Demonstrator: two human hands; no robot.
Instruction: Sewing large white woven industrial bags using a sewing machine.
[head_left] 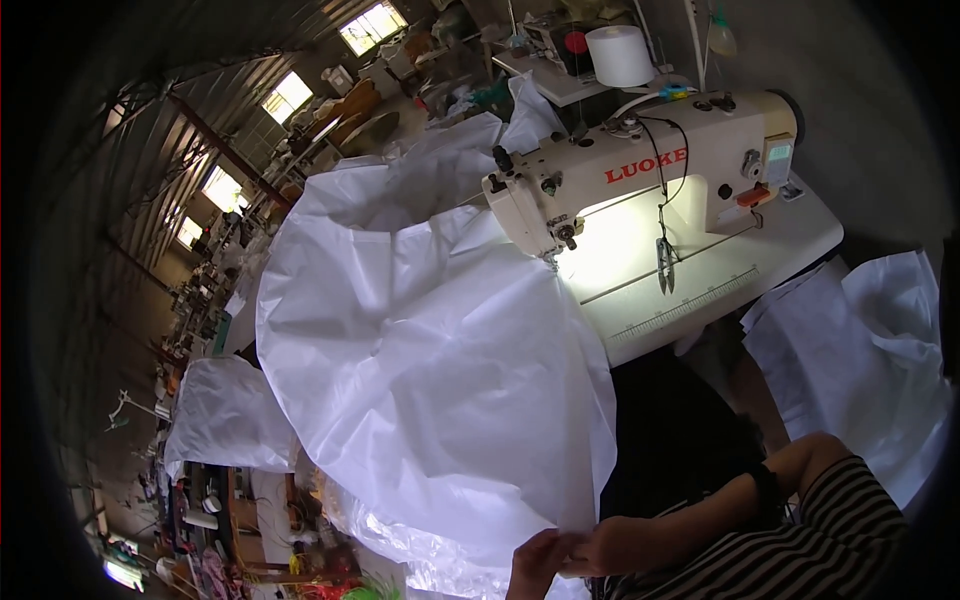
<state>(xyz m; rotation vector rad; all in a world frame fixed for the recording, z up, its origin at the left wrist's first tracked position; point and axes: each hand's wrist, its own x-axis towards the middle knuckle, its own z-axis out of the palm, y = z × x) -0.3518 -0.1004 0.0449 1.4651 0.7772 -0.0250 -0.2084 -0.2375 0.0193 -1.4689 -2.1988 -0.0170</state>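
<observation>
A large white fabric sheet [430, 380] spreads from the sewing machine [640, 170] down toward me. Its far right part lies near the needle, under the machine's head. At the sheet's near lower end, my left hand [536, 562] is closed with bent fingers on the fabric edge. Right beside it, almost touching, my right hand [612, 547] is closed on the same edge; its fingertips are partly hidden. A black band circles my right forearm below a striped sleeve. Thread snips [666, 265] hang on a cord in front of the lit machine arm.
White fabric pieces [850, 340] hang at the right, beyond the machine bed [690, 300]. A white thread cone [619, 56] stands behind the machine. More white cloth [230, 415] lies at the left. Clear plastic [430, 560] shows below the sheet. Cluttered workbenches fill the far left.
</observation>
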